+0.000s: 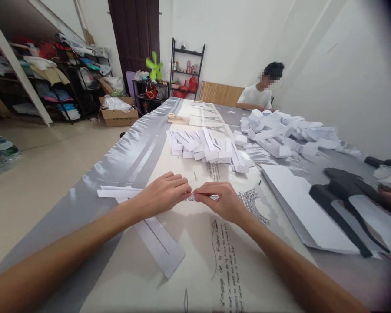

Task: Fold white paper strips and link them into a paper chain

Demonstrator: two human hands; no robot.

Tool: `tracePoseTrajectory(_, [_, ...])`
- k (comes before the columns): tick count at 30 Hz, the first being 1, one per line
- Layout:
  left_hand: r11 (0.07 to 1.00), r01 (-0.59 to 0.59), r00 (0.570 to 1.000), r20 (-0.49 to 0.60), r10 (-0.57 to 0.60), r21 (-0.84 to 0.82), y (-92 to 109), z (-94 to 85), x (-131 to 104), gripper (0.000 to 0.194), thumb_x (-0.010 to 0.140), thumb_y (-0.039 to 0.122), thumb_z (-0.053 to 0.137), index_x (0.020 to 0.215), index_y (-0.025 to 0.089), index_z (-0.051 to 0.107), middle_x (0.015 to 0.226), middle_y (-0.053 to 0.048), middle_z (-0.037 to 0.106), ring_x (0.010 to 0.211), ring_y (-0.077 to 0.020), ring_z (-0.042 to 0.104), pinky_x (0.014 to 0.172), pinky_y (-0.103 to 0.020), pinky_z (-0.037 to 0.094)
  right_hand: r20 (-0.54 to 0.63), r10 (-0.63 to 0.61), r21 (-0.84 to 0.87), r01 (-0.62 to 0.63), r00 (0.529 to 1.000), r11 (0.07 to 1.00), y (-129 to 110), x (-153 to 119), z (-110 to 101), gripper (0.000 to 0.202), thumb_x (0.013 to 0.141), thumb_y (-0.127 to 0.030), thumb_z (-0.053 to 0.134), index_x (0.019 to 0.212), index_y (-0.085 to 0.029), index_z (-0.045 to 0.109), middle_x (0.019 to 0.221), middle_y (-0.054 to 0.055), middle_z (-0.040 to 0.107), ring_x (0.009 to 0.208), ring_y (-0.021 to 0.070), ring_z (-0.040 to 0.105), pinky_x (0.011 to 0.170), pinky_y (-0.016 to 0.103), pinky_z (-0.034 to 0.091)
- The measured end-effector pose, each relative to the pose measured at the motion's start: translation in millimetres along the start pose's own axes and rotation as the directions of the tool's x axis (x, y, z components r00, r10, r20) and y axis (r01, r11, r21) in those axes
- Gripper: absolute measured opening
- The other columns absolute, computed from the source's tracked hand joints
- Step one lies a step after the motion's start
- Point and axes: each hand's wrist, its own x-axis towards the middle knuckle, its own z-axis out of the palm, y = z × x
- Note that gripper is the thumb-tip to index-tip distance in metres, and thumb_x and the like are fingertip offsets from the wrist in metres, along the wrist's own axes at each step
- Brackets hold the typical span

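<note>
The left hand (pixel 167 191) is pressing its thumb and fingertips together above the printed cream runner (pixel 263 278). The right hand (pixel 220 199) is meeting it tip to tip, its thumb and forefinger pinching closed; whether anything small is sitting between the fingertips, one cannot tell. The slit paper strip (pixel 154 248) is lying flat on the runner, below the left forearm and nearest the left hand. A folded paper strip (pixel 112 191) is extending beyond the forearm's far side. Ahead of both hands, a cluster of white paper pieces (pixel 210 145) is resting on the runner. To the right, a stack of white sheets (pixel 289 208) is lying near a larger paper heap (pixel 283 130), behind which a co-worker (pixel 256 94) is sitting
</note>
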Motion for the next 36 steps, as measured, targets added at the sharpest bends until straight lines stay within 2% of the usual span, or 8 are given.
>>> tracePoseTrajectory(3, [0.998,0.039,0.998,0.047,-0.037,-0.043,-9,-1.6,-1,0.034,0.107,0.025,0.039,0.084,0.016,0.062,0.074,-0.002,0.062,0.069,-0.0163,0.054,0.069,-0.029,0.038,-0.033,0.048,0.01,-0.048,0.998,0.999,3,2,-8,0.014,0.091,-0.022,0.064,0.087,-0.023,0.078,0.081,0.002,0.076,0.071,0.0167,0.069,0.065,0.031,0.059])
tracePoseTrajectory(6, [1.0,-0.015,0.995,0.101,0.014,0.006,-17,-1.5,-5,0.032,0.105,0.015,0.038,0.084,0.016,0.063,0.073,-0.002,0.061,0.068,-0.0168,0.053,0.068,-0.03,0.037,-0.008,0.071,0.036,-0.071,0.997,0.997,7,2,-12,0.014,0.091,-0.023,0.064,0.095,-0.023,0.077,0.085,0.002,0.076,0.074,0.0169,0.07,0.067,0.031,0.06])
tracePoseTrajectory(11, [0.991,-0.088,0.989,0.13,0.075,0.098,-17,0.8,-9,0.032,0.101,0.007,0.037,0.083,0.016,0.062,0.074,-0.003,0.062,0.069,-0.0171,0.054,0.069,-0.03,0.036,0.1,-0.036,-0.019,0.038,0.994,0.999,10,-2,-10,0.022,0.094,-0.02,0.059,0.109,-0.023,0.075,0.089,0.004,0.072,0.074,0.0149,0.067,0.07,0.032,0.059])
tracePoseTrajectory(18, [0.993,-0.083,0.989,0.125,0.073,0.083,-13,3.5,-7,0.032,0.105,0.016,0.039,0.084,0.016,0.062,0.076,-0.003,0.062,0.07,-0.0172,0.053,0.07,-0.03,0.037,0.051,-0.087,-0.073,0.091,0.995,0.993,11,2,-10,0.018,0.096,-0.027,0.062,0.09,-0.021,0.078,0.084,0.005,0.072,0.071,0.0161,0.066,0.065,0.032,0.056])
tracePoseTrajectory(21, [0.999,-0.039,0.991,0.127,0.04,-0.01,-25,1.5,-8,0.034,0.107,0.024,0.039,0.085,0.017,0.064,0.078,-0.004,0.064,0.071,-0.0172,0.055,0.072,-0.03,0.039,0.034,-0.078,-0.091,0.081,0.996,0.993,19,4,-25,0.018,0.095,-0.029,0.063,0.089,-0.021,0.079,0.085,0.005,0.073,0.072,0.0171,0.067,0.065,0.033,0.056])
tracePoseTrajectory(26, [0.986,0.081,0.977,0.206,-0.049,-0.148,-61,-9.7,-18,0.039,0.108,0.031,0.038,0.081,0.017,0.063,0.077,-0.004,0.064,0.075,-0.0182,0.058,0.077,-0.031,0.041,0.023,-0.008,-0.153,0.012,1.0,0.988,41,2,-60,0.024,0.095,-0.037,0.061,0.091,-0.023,0.08,0.087,0.006,0.075,0.075,0.0201,0.068,0.067,0.036,0.057])
tracePoseTrajectory(30, [0.962,0.149,0.98,0.165,-0.113,-0.229,-83,-16.6,-28,0.035,0.106,0.034,0.041,0.09,0.018,0.068,0.085,-0.006,0.068,0.081,-0.0186,0.061,0.079,-0.029,0.043,-0.011,0.083,-0.191,-0.084,0.996,0.978,52,-1,-81,0.022,0.092,-0.037,0.063,0.085,-0.024,0.079,0.087,0.005,0.074,0.07,0.0182,0.065,0.063,0.033,0.054])
tracePoseTrajectory(36, [0.897,0.29,0.957,0.107,-0.27,-0.333,-97,-20.2,-37,0.033,0.101,0.041,0.05,0.09,0.018,0.071,0.087,-0.004,0.072,0.076,-0.015,0.063,0.073,-0.024,0.045,-0.062,0.189,-0.208,-0.198,0.98,0.958,57,-5,-97,0.025,0.09,-0.042,0.064,0.081,-0.025,0.079,0.086,0.005,0.074,0.069,0.0179,0.064,0.062,0.033,0.049])
